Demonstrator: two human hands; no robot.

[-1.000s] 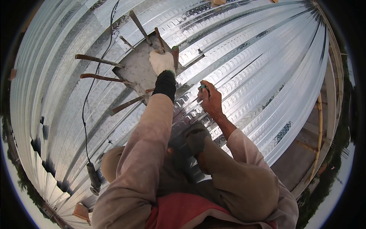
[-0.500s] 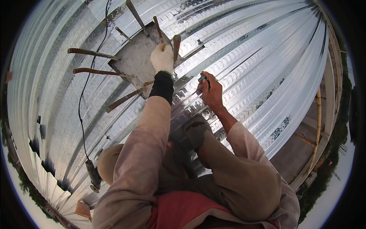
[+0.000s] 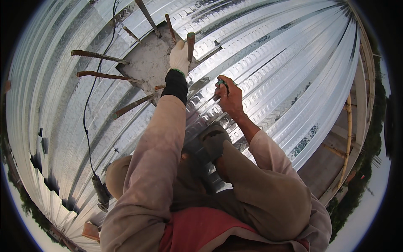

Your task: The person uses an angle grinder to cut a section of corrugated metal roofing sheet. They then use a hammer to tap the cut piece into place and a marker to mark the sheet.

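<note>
My left hand (image 3: 179, 58), in a pale glove with a dark cuff, reaches in beside an upright rusty steel bar (image 3: 191, 47) at the edge of a concrete column top (image 3: 147, 63). Its fingertips are partly hidden by that bar, so its grip does not show. My bare right hand (image 3: 231, 96) is held above the ribbed metal decking (image 3: 268, 80), fingers curled round a small dark-green object (image 3: 221, 82) whose kind I cannot make out. Several other rusty bars, among them a long one (image 3: 98, 56), stick out of the concrete.
A black cable (image 3: 87, 113) crosses the decking to an angle grinder (image 3: 100, 193) beside my left knee. Dark notched gaps (image 3: 51, 184) run along the lower left sheets. Past the decking's right edge stands a bamboo pole (image 3: 348, 138).
My left hand has gone a little farther out and behind the upright bar. The right hand has tilted slightly and shifted left, still holding the small object.
</note>
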